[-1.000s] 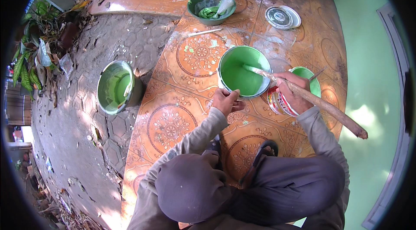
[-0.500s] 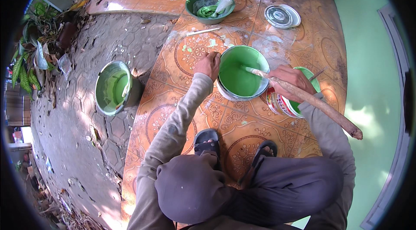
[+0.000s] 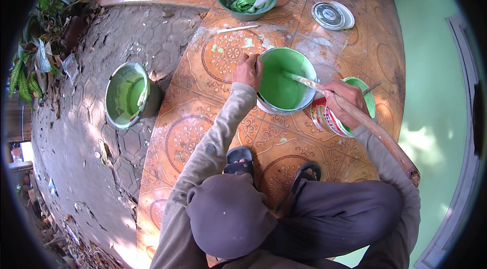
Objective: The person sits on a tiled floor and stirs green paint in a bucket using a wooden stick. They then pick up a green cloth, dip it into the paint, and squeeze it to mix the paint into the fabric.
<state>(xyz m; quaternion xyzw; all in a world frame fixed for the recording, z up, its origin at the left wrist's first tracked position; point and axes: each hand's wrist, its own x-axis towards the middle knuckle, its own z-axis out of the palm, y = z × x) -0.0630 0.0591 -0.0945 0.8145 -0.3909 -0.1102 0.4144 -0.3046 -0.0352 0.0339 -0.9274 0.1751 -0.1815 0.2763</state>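
Seeing orange tiles (image 3: pixel 284 139) below, green wall (image 3: pixel 436 91) beyond right grip (image 3: pixel 347 100), wrapped round rough brown stick (image 3: pixel 381 131); unsure of curled left grip (image 3: pixel 247 72) holding bucket (image 3: pixel 287 111).

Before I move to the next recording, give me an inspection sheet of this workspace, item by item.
Surface: orange patterned tile floor, spotted with pale and green stains.
Things in use: round bucket of green liquid; long brown wooden stick slanting into it.
Clutter: green plastic basin holding clear plastic and green material; overlapping round lids; grey bucket at left.
Hands: right hand grips the stick; left hand at the round bucket's left rim, grip unclear.
Cables: nothing seen.
Surroundings: pale green wall right; leafy green plants left.
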